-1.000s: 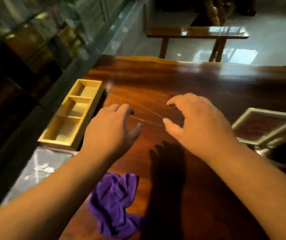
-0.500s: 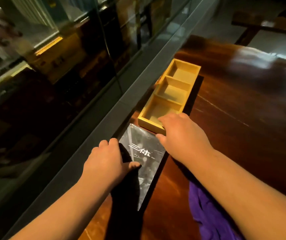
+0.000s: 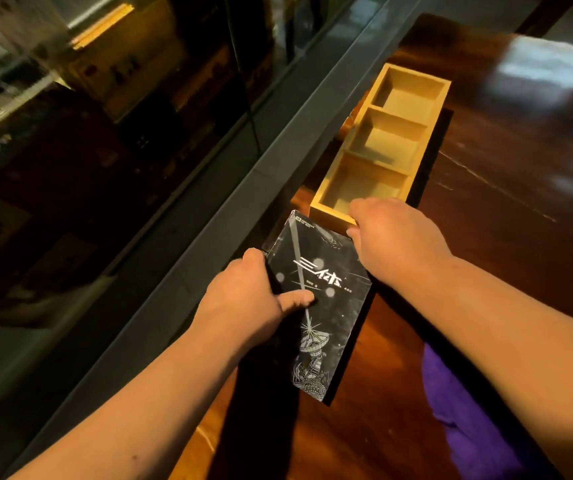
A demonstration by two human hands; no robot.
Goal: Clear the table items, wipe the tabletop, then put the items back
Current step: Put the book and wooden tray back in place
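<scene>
A black book (image 3: 326,306) with white cover art lies at the left edge of the dark wooden table (image 3: 506,188). My left hand (image 3: 247,299) grips its left side, thumb pressed on the cover. My right hand (image 3: 395,237) is closed over the book's far right corner, touching the near end of a pale wooden tray (image 3: 323,202) with three empty compartments. A purple cloth (image 3: 458,417) lies crumpled on the table under my right forearm.
A grey ledge (image 3: 208,244) runs along the table's left side, with a dark glass wall (image 3: 87,133) beyond it. The tray sits right behind the book along that edge.
My view swung left from the table's middle to its left edge. Both hands moved from the bare wood to the black book and took hold of it.
</scene>
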